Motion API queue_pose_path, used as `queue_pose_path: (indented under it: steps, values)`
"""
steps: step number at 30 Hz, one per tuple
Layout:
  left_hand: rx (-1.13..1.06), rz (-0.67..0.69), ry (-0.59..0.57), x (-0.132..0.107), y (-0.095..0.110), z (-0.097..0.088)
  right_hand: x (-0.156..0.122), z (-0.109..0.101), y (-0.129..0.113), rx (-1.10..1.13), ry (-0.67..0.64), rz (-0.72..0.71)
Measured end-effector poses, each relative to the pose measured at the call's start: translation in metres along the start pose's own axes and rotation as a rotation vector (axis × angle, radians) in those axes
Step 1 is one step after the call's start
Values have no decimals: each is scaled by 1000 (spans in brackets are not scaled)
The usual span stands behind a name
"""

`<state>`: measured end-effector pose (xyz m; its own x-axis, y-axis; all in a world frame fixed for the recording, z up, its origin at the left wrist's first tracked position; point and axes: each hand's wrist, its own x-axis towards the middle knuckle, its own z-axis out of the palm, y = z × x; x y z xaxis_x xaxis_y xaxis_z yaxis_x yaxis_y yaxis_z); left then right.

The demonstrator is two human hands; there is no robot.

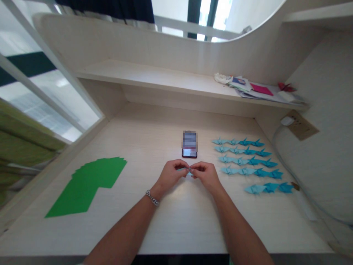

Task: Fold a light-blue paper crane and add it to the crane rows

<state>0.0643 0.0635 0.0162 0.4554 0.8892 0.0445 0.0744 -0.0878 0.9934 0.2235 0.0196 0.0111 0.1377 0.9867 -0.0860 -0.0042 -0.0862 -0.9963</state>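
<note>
As the left hand [170, 176] and right hand [206, 176] meet, each grip pinches a small blue paper fold [189, 173] above the counter [187, 228]; green paper squares [91, 184] lie left, origami cranes [242, 156] in rows right, a phone [189, 154] (partly blurred) farther.

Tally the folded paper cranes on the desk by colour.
Light blue paper cranes: 9
Darker blue paper cranes: 10
Total: 19
Not counted: the light blue paper piece pinched between the left hand and the right hand; its shape is too hidden to tell.
</note>
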Motion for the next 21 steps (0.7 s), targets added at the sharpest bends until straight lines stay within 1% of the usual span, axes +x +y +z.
queue_pose_path:
  steps: [3,8,16,19,21]
  values:
    - [-36,3,23,0,-2,1,-1,0,-3,54,-3,16]
    - [-69,-6,5,0,0,1,0,-2,0,116,-23,52]
    - [42,22,5,-3,1,0,0,-4,1,83,-74,59]
    - [34,8,13,-2,0,1,1,-5,1,63,-71,35]
    - [-8,-1,22,-2,0,1,1,-6,1,28,-58,5]
